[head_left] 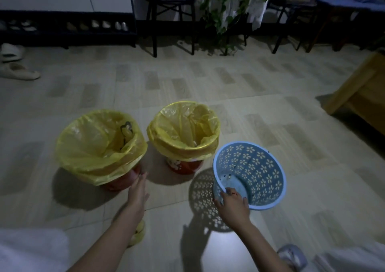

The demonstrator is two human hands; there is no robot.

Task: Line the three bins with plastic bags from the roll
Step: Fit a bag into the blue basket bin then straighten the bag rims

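Note:
Two red bins stand on the tiled floor, each lined with a yellow plastic bag: the left bin (116,183) and the middle bin (183,166). A blue perforated basket bin (253,168) with a flower pattern is at the right, tilted toward me, with no bag in it. My right hand (232,206) grips its near rim. My left hand (138,189) is flat with fingers apart, touching the base of the left bin. A yellow roll of bags (138,233) lies on the floor, partly hidden under my left forearm.
A shoe rack (66,28) lines the back left wall, with slippers (17,71) on the floor beside it. Black chairs (170,15) and a leafy plant (231,9) stand at the back. A wooden furniture piece (362,96) sits at the right. A slipper (291,256) is near my right arm.

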